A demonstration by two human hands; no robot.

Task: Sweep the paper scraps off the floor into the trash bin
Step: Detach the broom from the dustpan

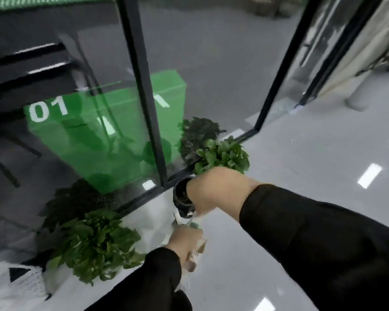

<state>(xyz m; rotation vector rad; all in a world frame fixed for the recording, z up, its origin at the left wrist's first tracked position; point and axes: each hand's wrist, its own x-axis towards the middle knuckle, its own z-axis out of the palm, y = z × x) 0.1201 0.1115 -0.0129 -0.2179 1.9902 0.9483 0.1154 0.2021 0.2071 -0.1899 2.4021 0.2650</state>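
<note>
Both hands sit on one pale, slim handle (194,223), almost surely the broom's: the left hand (184,248) has its fingers curled round the lower part near the body, and the right hand (213,191) appears to clasp the part farther out, though blur hides its fingers. Only a short whitish stretch with a greenish band shows between the two grips; the brush end is hidden beyond the right hand, so its shape cannot be told. Judged from that, the tool should be light and stiff, smooth enough to twist in the palm, so a spread two-handed hold like this one suits it, with the far hand steering and the near hand driving. Paper scraps would be nearly weightless and apt to skitter on the glossy floor (312,153), so short, low strokes seem wise. No scraps and no bin can be made out here. Just past the right grip stands a dark pot (181,196) with a leafy plant (222,156) against a glass wall (112,122); a second plant (94,243) lies left of the near grip.
</note>
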